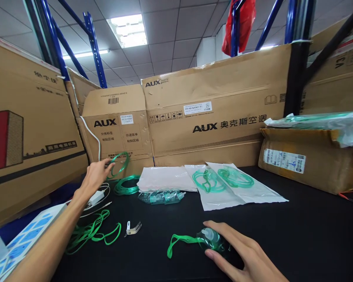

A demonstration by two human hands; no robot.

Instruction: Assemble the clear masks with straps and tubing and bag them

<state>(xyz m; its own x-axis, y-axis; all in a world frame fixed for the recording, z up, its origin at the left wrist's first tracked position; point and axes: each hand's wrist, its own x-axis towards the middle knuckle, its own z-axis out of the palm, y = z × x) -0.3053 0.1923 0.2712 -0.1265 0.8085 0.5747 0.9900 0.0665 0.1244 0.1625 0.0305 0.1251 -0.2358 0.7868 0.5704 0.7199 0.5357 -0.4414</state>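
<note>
My left hand [95,174] is raised at the far left of the table, its fingers closed on a loop of clear green tubing [124,162]. Below that loop lies a coil of green tubing [126,190]. At the front, my right hand [241,250] curves around a clear green oxygen mask [209,237], thumb and forefinger at its sides. From the mask a green elastic strap [181,238] trails leftward across the black table. Several clear plastic mask parts [161,197] lie in a row beside the coil.
White bags [167,178] lie at the back. Two bagged mask sets [237,177] sit to their right. Green straps [91,229], a small metal piece [133,228] and a power strip [29,239] occupy the left. Cardboard boxes [208,113] wall the back; another box [308,160] stands right.
</note>
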